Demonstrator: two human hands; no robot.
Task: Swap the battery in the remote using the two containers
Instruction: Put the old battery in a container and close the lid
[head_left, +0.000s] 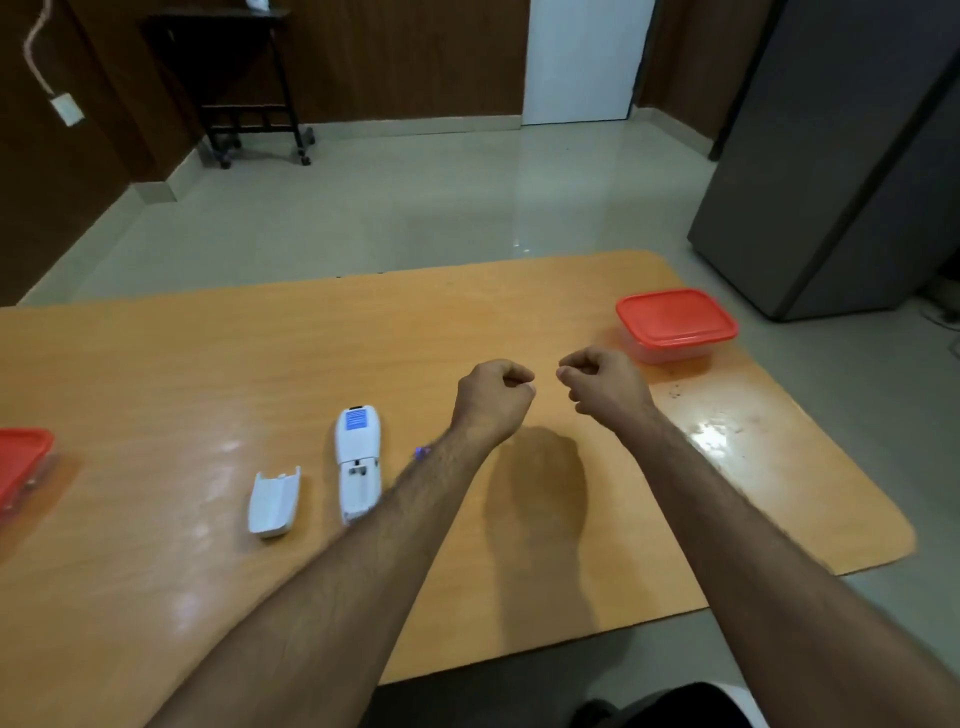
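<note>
The white remote (357, 462) lies face down on the orange table (156, 374), its battery bay uncovered. Its loose cover (274, 501) rests to the left. A small blue-purple object (422, 452), perhaps a battery, peeks out beside my left forearm. One red-lidded container (675, 325) stands at the far right, lid on. Another red-lidded container (21, 467) is cut off at the left edge. My left hand (493, 397) and my right hand (605, 387) hover over the table's middle, both curled into fists close together, nothing visible in them.
The table's right edge and near edge drop to a tiled floor. A grey cabinet (841, 156) stands at the far right, a black wheeled stand (244, 88) at the back wall. Small dark specks (675, 392) dot the table near the right container.
</note>
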